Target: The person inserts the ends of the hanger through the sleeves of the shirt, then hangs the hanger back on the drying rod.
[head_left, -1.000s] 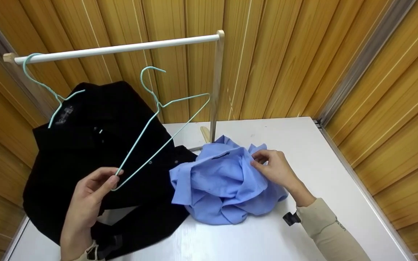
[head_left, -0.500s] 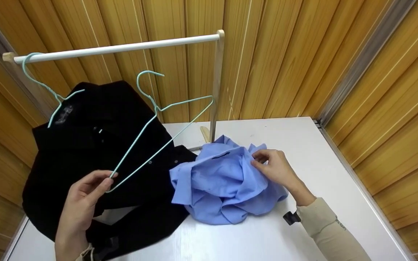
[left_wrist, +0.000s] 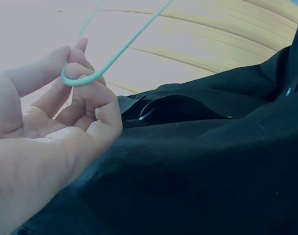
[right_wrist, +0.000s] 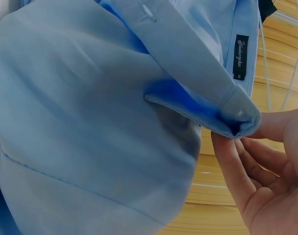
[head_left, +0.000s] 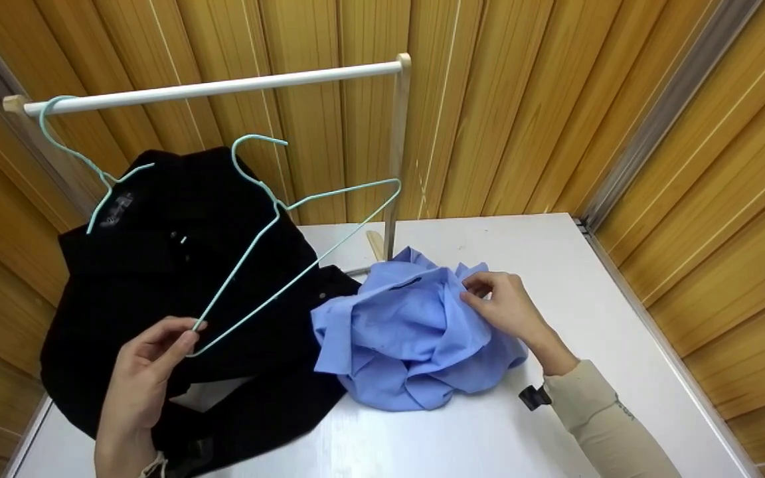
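Between thumb and fingers my left hand (head_left: 143,378) pinches one lower corner of a mint-green wire hanger (head_left: 240,265). The hanger is tilted in the air, its hook up and its other corner toward the rack's right post. In the left wrist view the hanger's bent corner (left_wrist: 85,81) lies against the fingertips. A crumpled light blue shirt (head_left: 416,332) lies on the white table, and my right hand (head_left: 505,309) pinches the edge of its collar. The right wrist view shows that collar edge (right_wrist: 239,122) between thumb and fingers, near a black label (right_wrist: 240,56).
A small clothes rack with a white bar (head_left: 236,85) stands at the back left. From its left end hangs a second mint hanger (head_left: 84,156) bearing a black shirt (head_left: 176,212). Wood-patterned walls (head_left: 489,106) enclose the white table (head_left: 528,245).
My left hand has moved a little left and down with the hanger, which has tipped so its hook leans further left. The right hand and blue shirt have hardly moved.
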Available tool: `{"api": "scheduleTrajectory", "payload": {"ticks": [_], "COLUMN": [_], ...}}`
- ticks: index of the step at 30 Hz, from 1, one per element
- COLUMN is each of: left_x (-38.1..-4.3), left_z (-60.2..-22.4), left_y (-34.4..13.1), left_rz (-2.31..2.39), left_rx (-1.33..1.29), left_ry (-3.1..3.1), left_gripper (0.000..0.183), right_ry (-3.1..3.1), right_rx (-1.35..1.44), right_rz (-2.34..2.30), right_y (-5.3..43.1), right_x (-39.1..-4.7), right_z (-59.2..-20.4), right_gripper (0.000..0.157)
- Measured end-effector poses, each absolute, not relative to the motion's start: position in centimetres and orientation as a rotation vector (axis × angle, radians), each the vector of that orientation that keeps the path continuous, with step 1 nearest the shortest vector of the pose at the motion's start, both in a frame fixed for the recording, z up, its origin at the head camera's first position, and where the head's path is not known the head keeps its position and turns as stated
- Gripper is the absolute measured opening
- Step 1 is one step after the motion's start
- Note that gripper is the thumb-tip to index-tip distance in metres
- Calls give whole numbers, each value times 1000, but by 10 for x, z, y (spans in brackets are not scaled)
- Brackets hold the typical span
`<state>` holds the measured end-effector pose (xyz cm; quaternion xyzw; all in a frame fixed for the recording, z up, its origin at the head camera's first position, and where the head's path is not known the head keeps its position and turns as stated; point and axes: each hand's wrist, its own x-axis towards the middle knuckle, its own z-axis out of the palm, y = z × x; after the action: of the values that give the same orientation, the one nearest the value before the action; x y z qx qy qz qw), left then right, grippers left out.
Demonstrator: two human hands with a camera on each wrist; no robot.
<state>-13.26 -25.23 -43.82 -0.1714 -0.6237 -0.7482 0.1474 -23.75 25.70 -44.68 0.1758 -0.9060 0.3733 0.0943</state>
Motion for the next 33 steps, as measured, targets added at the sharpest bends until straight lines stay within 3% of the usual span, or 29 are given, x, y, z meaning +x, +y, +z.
{"api": "scheduleTrajectory", "payload": {"ticks": [16,33], "left_x": [-129,-130], "left_z": [-441,-441], "left_y": [-252,-242], "left_rz": [-2151,-1870], "left_rx": [-514,-183], "left_ry": [-1877,-2124], "left_gripper": [14,10], "right_ry": [-2694,-2668], "right_rx": [507,474], "right_rz": [1075,1086], "right_y": [260,264], "right_x": [-240,-239], "right_z": [-445,-433], "right_gripper": [8,7]}}
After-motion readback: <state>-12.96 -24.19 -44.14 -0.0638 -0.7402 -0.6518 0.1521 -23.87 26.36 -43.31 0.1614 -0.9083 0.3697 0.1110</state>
